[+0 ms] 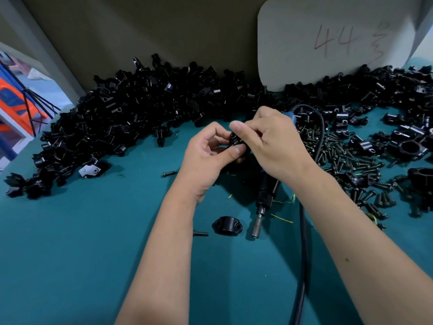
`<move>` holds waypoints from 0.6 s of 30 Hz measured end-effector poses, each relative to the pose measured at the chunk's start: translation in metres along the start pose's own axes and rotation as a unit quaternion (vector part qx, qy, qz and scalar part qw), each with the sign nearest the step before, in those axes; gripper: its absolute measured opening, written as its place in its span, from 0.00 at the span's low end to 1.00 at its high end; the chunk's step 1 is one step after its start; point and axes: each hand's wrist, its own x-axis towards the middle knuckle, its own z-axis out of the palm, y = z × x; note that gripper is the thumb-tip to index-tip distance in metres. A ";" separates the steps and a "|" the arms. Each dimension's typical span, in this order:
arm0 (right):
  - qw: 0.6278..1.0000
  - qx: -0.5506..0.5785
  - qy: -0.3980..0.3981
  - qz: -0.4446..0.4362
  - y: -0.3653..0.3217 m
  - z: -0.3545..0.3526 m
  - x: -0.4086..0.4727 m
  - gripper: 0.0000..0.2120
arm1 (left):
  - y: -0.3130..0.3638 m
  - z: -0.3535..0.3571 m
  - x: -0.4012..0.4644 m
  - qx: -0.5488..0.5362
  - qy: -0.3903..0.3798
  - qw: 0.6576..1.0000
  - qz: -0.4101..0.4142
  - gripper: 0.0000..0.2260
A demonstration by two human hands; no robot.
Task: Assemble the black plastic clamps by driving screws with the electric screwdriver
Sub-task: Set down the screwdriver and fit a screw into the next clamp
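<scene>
Two hands hold a small black plastic clamp piece [235, 141] above a teal table [82, 254].

The left hand [208, 158] pinches it steady while the right hand [269, 141] pinches at its top, seemingly seating a screw. The black electric screwdriver [264, 195] lies below within reach, beside a loose black clamp half [226, 225]; a heap of dark screws [346, 158] sits right.

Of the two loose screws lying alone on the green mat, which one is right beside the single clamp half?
The black loose screw nearest the camera, just left of the black two-hole clamp half. The other loose screw lies farther away, left of the left hand.
</scene>
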 end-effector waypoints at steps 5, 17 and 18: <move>0.994 0.098 0.002 -0.037 -0.001 -0.009 -0.001 0.11 | 0.010 -0.001 -0.001 -0.184 0.008 0.982 -0.033 0.06; 0.992 0.121 0.003 -0.035 -0.013 0.004 -0.003 0.10 | 0.008 0.023 0.004 -0.183 0.139 0.967 -0.111 0.22; 0.993 0.111 0.001 -0.038 -0.015 0.005 -0.003 0.11 | 0.008 0.024 0.004 -0.173 0.147 0.966 -0.124 0.23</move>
